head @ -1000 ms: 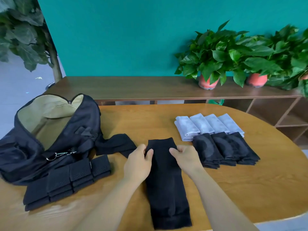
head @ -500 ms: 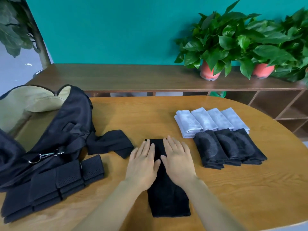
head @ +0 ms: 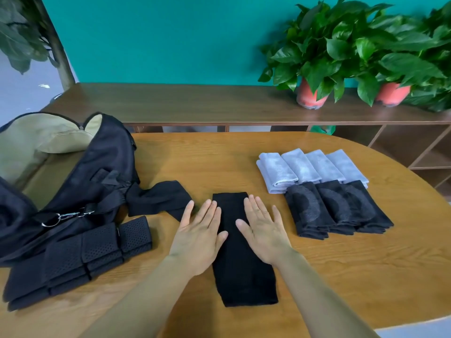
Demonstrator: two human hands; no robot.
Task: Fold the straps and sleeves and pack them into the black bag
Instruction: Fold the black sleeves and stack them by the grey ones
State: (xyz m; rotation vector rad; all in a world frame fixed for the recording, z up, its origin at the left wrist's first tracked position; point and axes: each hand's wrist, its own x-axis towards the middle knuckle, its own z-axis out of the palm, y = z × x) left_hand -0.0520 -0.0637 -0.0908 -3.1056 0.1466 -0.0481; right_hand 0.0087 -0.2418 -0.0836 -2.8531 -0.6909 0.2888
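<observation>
Both of my hands lie flat, palms down, fingers straight and slightly spread, gripping nothing. My left hand (head: 197,236) presses the left edge of the black sleeve (head: 244,284) and my right hand (head: 262,232) presses its right edge, with the thumbs turned inward over the cloth. Part of each hand spills off onto the table (head: 341,276).

What the coming move turns on is how this sleeve runs. Its long axis goes from 12 o'clock to 6 o'clock, away from me, with the near end leaning slightly toward 5. The far end shows just past my fingertips at 12. The near end lies back at 6, between my forearms. Neither hand is nearer, since they sit side by side on it. I judge the next fold must go end over end along that axis, so both hands would have to draw back toward 6 to take the near hem.

The folded black sleeves (head: 336,208) sit between 2 and 3 o'clock of my right hand, near but apart, with the folded grey sleeves (head: 305,167) beyond at 1. That makes my right hand the handier one for that pile. The black bag (head: 97,172) gapes open at 10 o'clock of my left hand, and the folded straps (head: 92,252) lie at 9. One loose black sleeve (head: 158,198) lies just beside my left fingers at 10 to 11.
</observation>
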